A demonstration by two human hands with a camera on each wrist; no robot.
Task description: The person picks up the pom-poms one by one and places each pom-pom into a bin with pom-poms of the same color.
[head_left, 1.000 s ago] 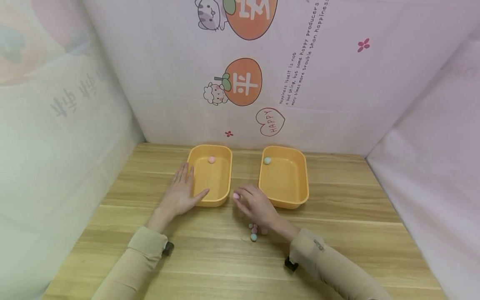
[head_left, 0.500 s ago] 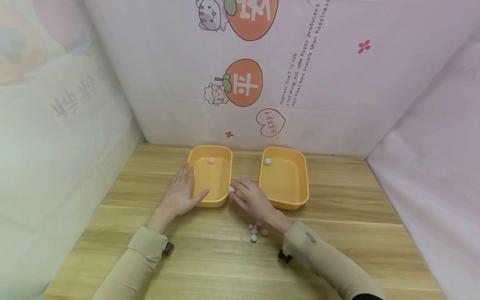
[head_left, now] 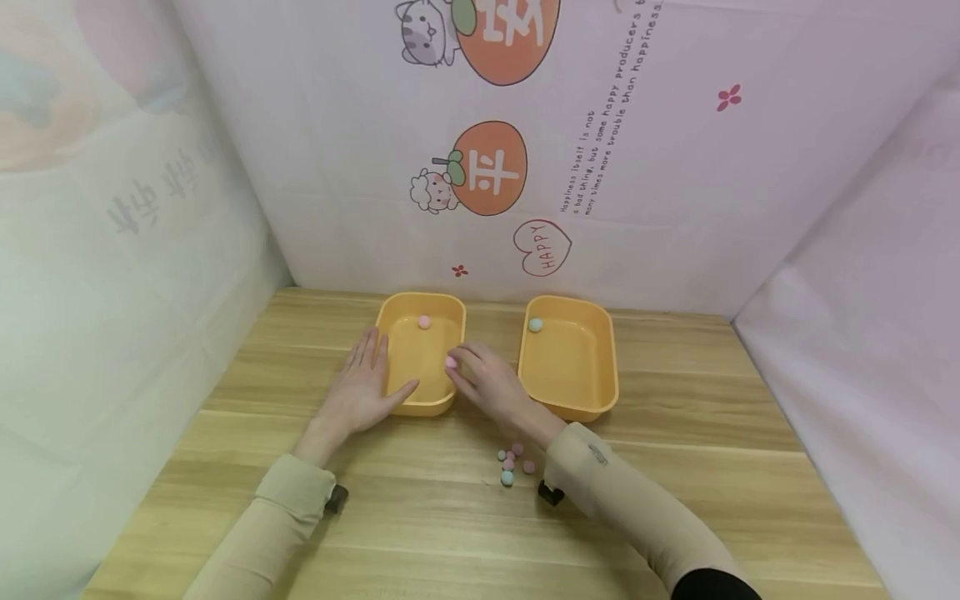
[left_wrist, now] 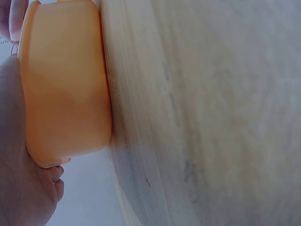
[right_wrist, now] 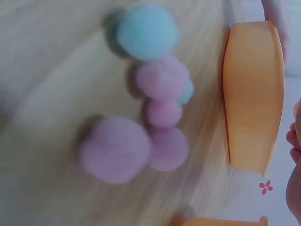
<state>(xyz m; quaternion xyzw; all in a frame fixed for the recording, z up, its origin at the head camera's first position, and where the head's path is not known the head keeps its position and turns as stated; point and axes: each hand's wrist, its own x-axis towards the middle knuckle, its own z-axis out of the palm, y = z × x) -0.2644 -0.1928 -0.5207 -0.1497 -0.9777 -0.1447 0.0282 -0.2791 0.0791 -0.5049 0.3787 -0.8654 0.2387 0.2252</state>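
Note:
The right hand [head_left: 491,385] pinches a pink ball [head_left: 451,362] between thumb and fingers over the right rim of the left yellow tray [head_left: 425,407]. With fingers spread, the left hand [head_left: 358,392] rests on that tray's left and near edges. One pink ball [head_left: 424,322] lies in the far part of the left tray. In the right yellow tray [head_left: 570,358] there is a light blue ball [head_left: 536,325]. On the table below the right hand lie several pink and blue balls, among them a blue ball [right_wrist: 147,31] and a pink ball [right_wrist: 115,149] in the right wrist view.
Both trays stand near the back of the wooden table [head_left: 420,517], side by side with a gap between them. A printed white cloth [head_left: 637,250] hangs behind, and white cloths hang at left and right.
The right hand has moved left and away from the body with the pink ball, from between the trays to the left tray's right rim. The left hand has stayed in place.

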